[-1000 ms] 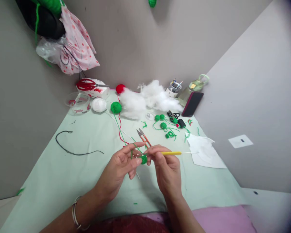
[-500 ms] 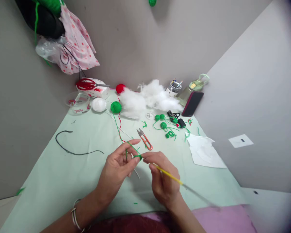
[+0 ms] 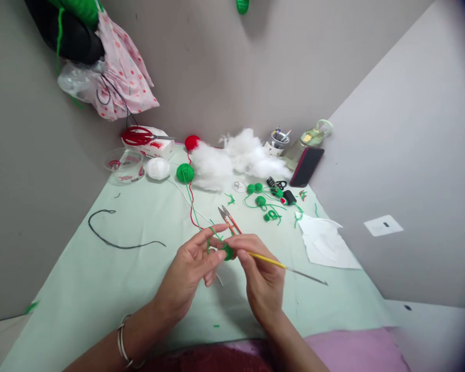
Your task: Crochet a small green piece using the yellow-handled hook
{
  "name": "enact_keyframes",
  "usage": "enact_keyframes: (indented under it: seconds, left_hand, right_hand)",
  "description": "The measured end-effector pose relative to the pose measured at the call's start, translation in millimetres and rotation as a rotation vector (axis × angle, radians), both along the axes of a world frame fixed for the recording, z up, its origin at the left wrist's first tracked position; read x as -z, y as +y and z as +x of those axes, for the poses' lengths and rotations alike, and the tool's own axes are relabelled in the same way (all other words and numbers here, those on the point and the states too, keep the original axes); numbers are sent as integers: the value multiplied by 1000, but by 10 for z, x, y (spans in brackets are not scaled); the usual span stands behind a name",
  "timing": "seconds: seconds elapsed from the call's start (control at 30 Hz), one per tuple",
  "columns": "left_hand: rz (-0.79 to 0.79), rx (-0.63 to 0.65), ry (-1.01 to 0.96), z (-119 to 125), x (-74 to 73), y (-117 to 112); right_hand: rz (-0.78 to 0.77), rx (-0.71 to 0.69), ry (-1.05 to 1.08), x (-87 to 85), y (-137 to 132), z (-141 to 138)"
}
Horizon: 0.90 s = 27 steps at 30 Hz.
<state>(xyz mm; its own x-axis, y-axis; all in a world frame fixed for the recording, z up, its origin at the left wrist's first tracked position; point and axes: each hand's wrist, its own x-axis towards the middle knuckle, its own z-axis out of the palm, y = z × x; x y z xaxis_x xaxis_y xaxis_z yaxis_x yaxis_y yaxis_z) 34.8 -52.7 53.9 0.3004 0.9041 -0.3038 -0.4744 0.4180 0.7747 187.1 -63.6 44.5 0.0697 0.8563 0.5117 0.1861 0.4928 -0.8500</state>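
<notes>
My left hand [image 3: 196,261] pinches a small green crochet piece [image 3: 228,251] between thumb and fingers, its index finger stretched forward with green yarn [image 3: 194,204] looped over it. That strand runs back to a green yarn ball [image 3: 185,173]. Closed around a crochet hook [image 3: 269,260] with a yellow grip, my right hand [image 3: 261,274] meets the green piece with its fingertips. The hook's bare metal end points right; its working tip is hidden at the piece. Just beyond the fingers lie orange thread snips [image 3: 232,221], partly covered by my right hand.
White stuffing [image 3: 244,157] and a red yarn ball [image 3: 192,142] sit at the back, with a white yarn ball [image 3: 157,168] to the left. Small green crochet pieces [image 3: 261,201], a phone [image 3: 307,166] and white paper [image 3: 325,240] lie right. A dark cord [image 3: 116,243] curves at left.
The hook has swung to a flatter angle, its rear end rising. My right hand has moved slightly up and left against the green piece, which now shows more. My left hand has shifted slightly right.
</notes>
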Motion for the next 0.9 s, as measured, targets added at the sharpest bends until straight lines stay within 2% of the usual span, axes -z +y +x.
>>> enact_keyframes:
  seconds: [0.1,0.17,0.2,0.3,0.4,0.57,0.7,0.8,0.9]
  left_hand:
    - [-2,-17,-16,29,38,6]
    - [-73,30,-100,15,35,35]
    - [-114,48,-143,-1,26,55]
    - [-167,22,-197,-45,-16,106]
    - [-87,-15,-117,-44,-38,107]
    - [-4,2,15,-10,-7,44]
    - [-1,13,49,-34,0,26]
    - [12,5,48,-51,-17,33]
    - [37,-12,58,-58,-27,41]
  right_hand:
    - [155,62,-215,39,-43,16]
    - [238,81,-327,50,-61,56]
    - [231,86,-327,47,-61,78]
    - [37,88,-70,15,-28,117]
    - [-112,24,192,-9,26,93]
    - [-213,-45,251,26,69,65]
    - [-316,-88,407,22,70,110]
    - [-308,-119,439,-22,50,117]
    - [-248,-105,358,-50,18,109]
